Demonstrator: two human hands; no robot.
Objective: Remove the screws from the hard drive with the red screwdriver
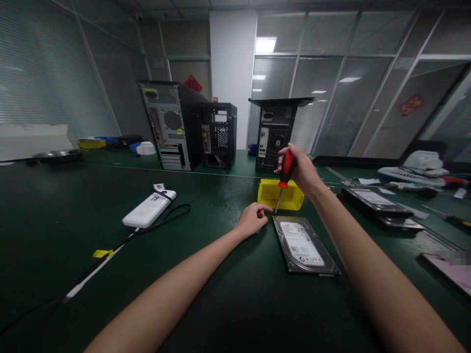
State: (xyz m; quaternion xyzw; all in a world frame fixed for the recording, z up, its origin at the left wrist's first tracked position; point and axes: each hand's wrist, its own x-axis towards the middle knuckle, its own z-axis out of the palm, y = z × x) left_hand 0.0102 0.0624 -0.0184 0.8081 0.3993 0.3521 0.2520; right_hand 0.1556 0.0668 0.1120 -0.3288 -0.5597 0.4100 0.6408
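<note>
My right hand point(299, 169) is wrapped round the handle of a red and black screwdriver point(287, 169). The screwdriver slants downward, its metal tip close to the far left corner of a hard drive point(303, 245) lying label up on the table. My left hand point(253, 218) rests on the table just left of that corner. Its index finger reaches out to the screwdriver tip, the thumb sits apart below it, and the other fingers are curled. No object shows in the left hand. Whether the tip touches a screw is too small to tell. Behind the tip stands a yellow plastic tray point(270, 189).
Three computer cases point(191, 127) stand at the back of the green table point(217, 294). A white power bank point(149, 208) with cables lies left. More hard drives point(375, 201) are stacked right, near a white keyboard point(408, 175) and a pink-topped item point(451, 269). A metal dish point(59, 156) sits far left.
</note>
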